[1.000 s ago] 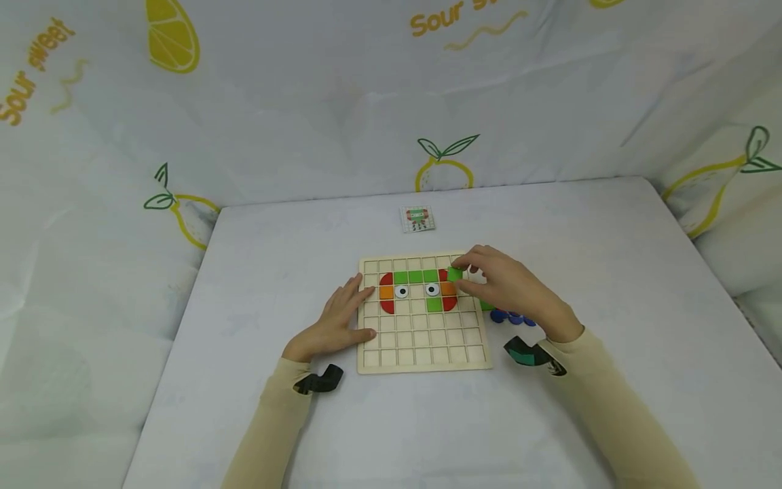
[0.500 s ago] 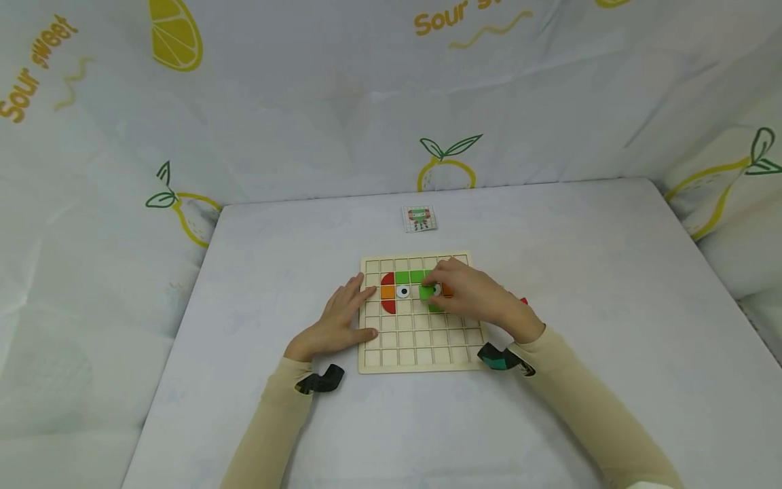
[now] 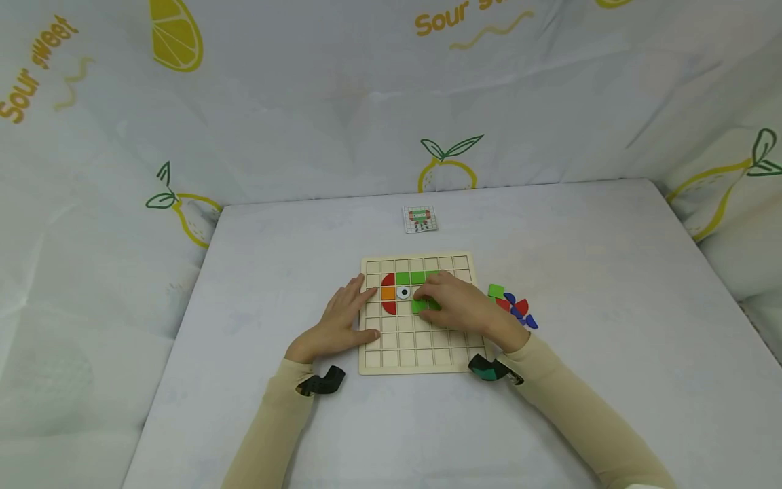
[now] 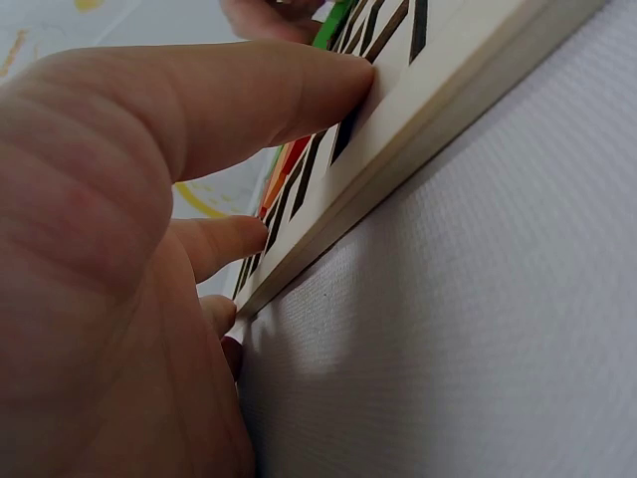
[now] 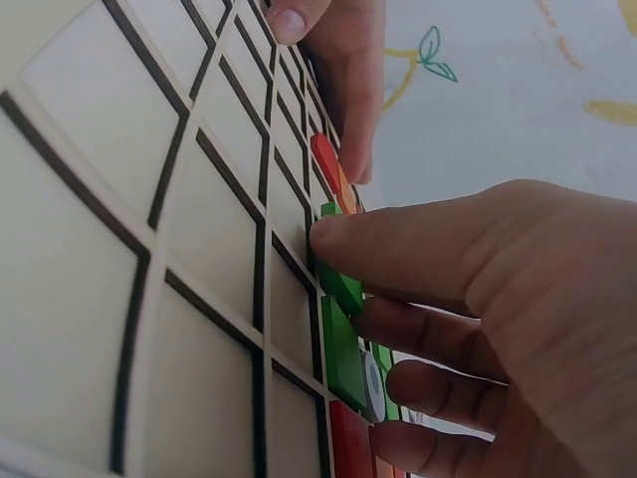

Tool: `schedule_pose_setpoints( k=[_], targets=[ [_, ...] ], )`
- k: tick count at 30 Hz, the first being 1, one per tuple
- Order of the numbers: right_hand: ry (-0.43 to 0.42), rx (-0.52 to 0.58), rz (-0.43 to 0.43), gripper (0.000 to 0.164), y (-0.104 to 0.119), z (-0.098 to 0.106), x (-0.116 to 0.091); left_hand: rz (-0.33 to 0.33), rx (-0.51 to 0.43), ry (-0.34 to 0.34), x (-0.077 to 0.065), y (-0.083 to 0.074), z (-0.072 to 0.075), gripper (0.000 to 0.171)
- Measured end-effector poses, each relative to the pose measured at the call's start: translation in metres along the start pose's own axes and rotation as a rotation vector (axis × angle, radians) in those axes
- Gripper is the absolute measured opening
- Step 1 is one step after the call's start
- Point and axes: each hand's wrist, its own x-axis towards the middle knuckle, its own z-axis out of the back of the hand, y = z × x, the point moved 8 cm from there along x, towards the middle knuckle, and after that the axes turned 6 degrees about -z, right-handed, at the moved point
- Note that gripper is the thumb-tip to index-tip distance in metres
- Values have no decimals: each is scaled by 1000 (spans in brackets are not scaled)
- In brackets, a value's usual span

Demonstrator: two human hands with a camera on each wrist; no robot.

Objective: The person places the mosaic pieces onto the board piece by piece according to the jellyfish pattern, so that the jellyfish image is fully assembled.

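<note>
A wooden grid board (image 3: 406,361) lies on the table with coloured tiles set in its cells. My left hand (image 3: 334,322) rests on its left edge, fingers extended and fingertips on the wood. Over the tiles, my right hand (image 3: 466,307) pinches a green square tile (image 5: 344,289) between thumb and fingers, beside another green tile (image 5: 341,349). At the left of the pattern are red rounded tiles (image 3: 389,279), an orange tile (image 3: 387,293) and a white eye tile (image 3: 404,292). A green row (image 3: 418,277) runs above. The right hand covers the pattern's right side in the head view.
Loose tiles lie right of the board: a green square (image 3: 496,291), red rounded pieces (image 3: 521,307) and several blue pieces (image 3: 531,322). Behind the board is a small printed card (image 3: 420,219) with a figure on a grid. A white cloth (image 3: 293,251) covers the table.
My right hand has carried the green tile from the board's upper right edge leftward and down to a cell beside another green tile. The left hand has stayed in place.
</note>
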Motion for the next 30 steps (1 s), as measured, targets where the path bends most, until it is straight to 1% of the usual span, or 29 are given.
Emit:
schedule_pose_setpoints(
  k=[6,11,16,20,24,30],
  targets=[
    [-15,-38,-10,28,2,0,-1,-6,4,-5,0,1,0,88],
    [-39,-60,13,27,4,2,-2,-8,5,-10,0,2,-1,88],
    [-44,-84,33,27,5,2,-2,-11,0,-14,0,3,0,88],
    [-34,-103,33,33,7,3,-4,-7,-4,-9,0,3,-1,88],
    [-26,-94,24,40,6,2,-5,-1,-6,-7,0,2,-1,88],
    [-70,-69,28,33,5,4,-5,-1,-4,-5,0,1,-1,88]
  ],
)
